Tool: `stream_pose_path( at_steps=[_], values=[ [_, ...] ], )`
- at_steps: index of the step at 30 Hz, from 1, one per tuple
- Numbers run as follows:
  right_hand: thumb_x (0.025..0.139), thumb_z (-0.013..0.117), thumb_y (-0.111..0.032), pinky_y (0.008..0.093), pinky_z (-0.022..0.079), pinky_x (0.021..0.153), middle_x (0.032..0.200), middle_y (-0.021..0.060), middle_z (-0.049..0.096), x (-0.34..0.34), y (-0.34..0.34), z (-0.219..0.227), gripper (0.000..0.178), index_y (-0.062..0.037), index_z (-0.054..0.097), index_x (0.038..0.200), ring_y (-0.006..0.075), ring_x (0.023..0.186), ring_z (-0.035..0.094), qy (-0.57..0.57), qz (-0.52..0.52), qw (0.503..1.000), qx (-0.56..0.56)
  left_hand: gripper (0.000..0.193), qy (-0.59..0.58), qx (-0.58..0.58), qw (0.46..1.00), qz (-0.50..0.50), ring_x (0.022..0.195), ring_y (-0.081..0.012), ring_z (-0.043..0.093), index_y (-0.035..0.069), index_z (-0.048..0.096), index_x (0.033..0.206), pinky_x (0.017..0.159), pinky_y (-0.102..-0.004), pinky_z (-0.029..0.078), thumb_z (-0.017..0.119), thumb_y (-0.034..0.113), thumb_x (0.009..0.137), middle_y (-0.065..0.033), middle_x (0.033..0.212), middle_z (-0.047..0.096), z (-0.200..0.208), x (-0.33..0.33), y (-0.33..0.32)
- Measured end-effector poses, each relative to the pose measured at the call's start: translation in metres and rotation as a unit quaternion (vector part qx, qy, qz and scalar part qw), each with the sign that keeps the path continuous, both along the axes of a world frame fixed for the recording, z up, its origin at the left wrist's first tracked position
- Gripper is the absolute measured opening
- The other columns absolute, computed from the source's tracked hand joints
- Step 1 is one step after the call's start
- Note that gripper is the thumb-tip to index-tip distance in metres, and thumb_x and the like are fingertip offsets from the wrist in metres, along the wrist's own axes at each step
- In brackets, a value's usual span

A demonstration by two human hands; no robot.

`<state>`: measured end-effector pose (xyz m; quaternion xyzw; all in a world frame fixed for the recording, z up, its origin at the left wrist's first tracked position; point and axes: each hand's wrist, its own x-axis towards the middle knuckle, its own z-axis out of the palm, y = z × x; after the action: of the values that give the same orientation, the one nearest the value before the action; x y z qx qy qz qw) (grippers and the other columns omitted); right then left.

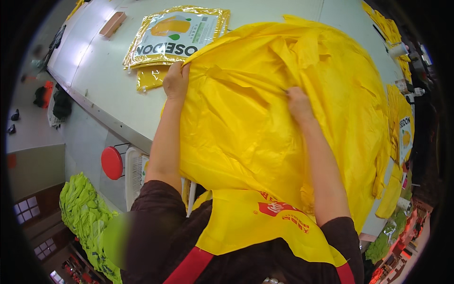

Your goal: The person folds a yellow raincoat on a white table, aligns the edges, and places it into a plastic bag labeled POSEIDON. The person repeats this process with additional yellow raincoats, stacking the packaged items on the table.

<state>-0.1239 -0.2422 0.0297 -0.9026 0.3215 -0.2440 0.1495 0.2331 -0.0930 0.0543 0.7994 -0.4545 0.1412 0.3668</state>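
Note:
A large yellow raincoat [236, 128] of thin, glossy fabric lies spread and rumpled over the table in front of me, its near part hanging toward my lap. My left hand [176, 81] is closed on its upper left edge, beside the plastic packs. Over the middle of the fabric my right hand [300, 105] is curled shut, pinching a fold. A small dark tip shows at its fingertips; I cannot make out what it is. Creases run across the cloth between both hands. The fabric hides most of the table under it.
Flat clear packs [177, 35] of folded yellow goods are stacked behind my left hand on the pale table [101, 80]. A shallow pinkish tray [112, 24] sits far left. More yellow pieces [395, 113] lie right. A red stool [112, 162], white basket [134, 175] and lime-green fabric heap [87, 217] stand left.

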Motion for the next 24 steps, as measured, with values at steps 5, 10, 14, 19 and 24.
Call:
stream_pose_path(
  at_steps=[5,10,14,19,24],
  values=[
    [0.083,0.048,-0.005,0.0434,0.046,0.068,0.091,0.0175,0.057,0.0,-0.01,0.027,0.007,-0.0026,0.054,0.087,0.0373,0.081,0.057,0.067,-0.096,0.993,0.008,0.02,-0.081,0.047,0.996,-0.006,0.076,-0.0276,0.058,0.009,0.058,0.094,0.065,-0.0368,0.046,0.062,0.023,0.081,-0.009,0.085,0.059,-0.031,0.001,0.007],
    [0.076,0.062,-0.009,0.0361,0.05,0.07,0.108,0.011,0.057,0.028,0.05,0.032,0.029,-0.0065,0.056,0.104,0.0313,0.083,0.059,-0.075,0.001,0.996,0.047,0.025,-0.078,-0.031,0.99,-0.11,0.092,-0.0289,0.053,0.003,0.059,0.098,0.082,-0.0393,0.041,0.065,0.013,0.077,-0.0114,0.094,0.058,-0.006,-0.037,0.011],
    [0.071,0.065,-0.009,0.0323,0.052,0.067,0.112,0.0067,0.057,0.037,0.091,0.019,0.037,-0.0082,0.056,0.107,0.0256,0.085,0.061,0.07,0.033,0.996,0.031,0.024,0.002,0.036,0.985,-0.166,0.092,-0.0304,0.052,0.002,0.059,0.096,0.083,-0.0384,0.041,0.066,0.01,0.074,-0.0117,0.096,0.059,-0.027,-0.055,0.022],
    [0.07,0.066,-0.009,0.0323,0.052,0.063,0.111,0.0032,0.058,0.037,0.08,0.016,0.035,-0.0093,0.057,0.103,0.0226,0.08,0.061,0.014,0.012,1.0,0.003,0.024,0.081,-0.017,0.991,-0.11,0.09,-0.031,0.053,0.002,0.061,0.093,0.082,-0.0381,0.041,0.067,0.009,0.071,-0.0118,0.094,0.06,-0.033,-0.048,0.027],
    [0.075,0.062,-0.009,0.0332,0.05,0.06,0.092,0.0074,0.062,0.039,0.048,0.012,0.02,-0.0052,0.056,0.094,0.026,0.07,0.06,0.028,0.041,0.999,0.008,0.022,0.082,0.015,0.993,-0.086,0.089,-0.0267,0.054,0.008,0.065,0.092,0.078,-0.0361,0.041,0.068,0.012,0.071,-0.0077,0.089,0.062,-0.029,-0.05,0.013]
  ],
)
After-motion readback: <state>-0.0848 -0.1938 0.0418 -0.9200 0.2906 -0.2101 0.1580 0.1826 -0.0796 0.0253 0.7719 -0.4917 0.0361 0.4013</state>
